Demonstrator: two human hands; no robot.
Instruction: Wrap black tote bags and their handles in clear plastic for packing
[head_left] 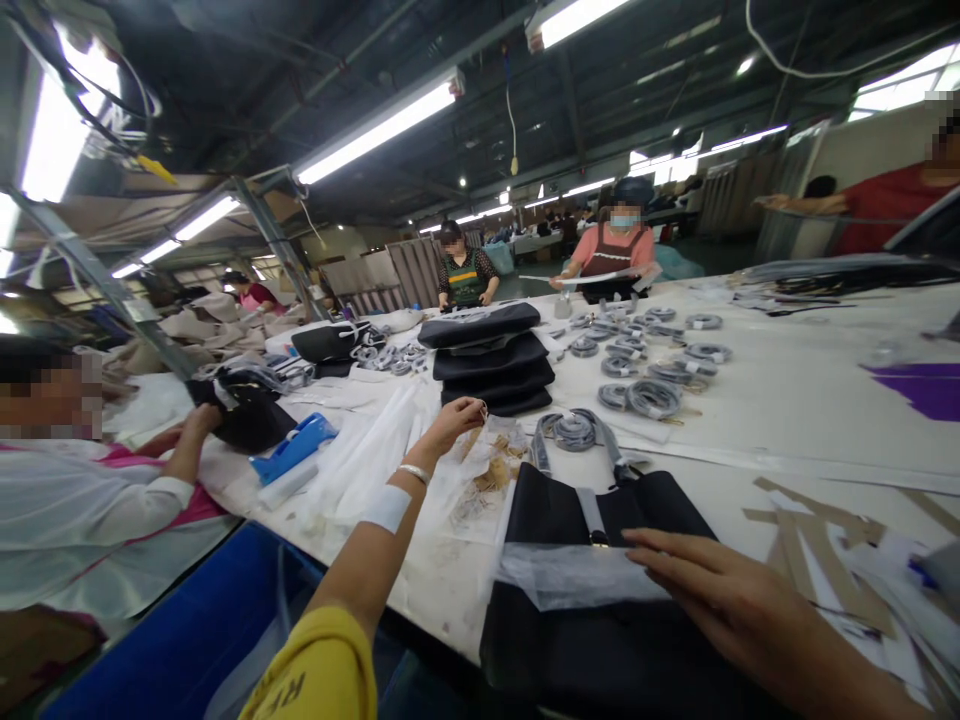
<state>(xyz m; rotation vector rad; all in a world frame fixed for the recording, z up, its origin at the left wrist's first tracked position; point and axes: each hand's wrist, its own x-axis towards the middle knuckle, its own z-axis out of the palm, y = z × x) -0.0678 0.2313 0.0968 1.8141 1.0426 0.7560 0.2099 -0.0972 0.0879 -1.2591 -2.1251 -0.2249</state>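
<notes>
A black bag (pixel 592 650) lies flat in front of me, with a grey strap (pixel 591 512) and a band of thin white wrap (pixel 577 575) across it. My right hand (pixel 720 590) rests over its right part, fingers straight and together, gripping nothing. Farther off to the left, my left hand (pixel 459 422) has its fingertips pinched above a pile of small tan tags and strings (pixel 495 470) on clear plastic. Whatever thin thing is in that pinch is too small to make out. Just behind it rises a stack of black bags (pixel 491 360).
Wrapped grey strap coils (pixel 652 398) cover the table's middle. Tan and white strips (pixel 810 550) lie at right. White plastic sheets (pixel 367 470) and a blue tape dispenser (pixel 296 447) are at left, beside a co-worker handling a black bag (pixel 251 410). Other people stand across the table.
</notes>
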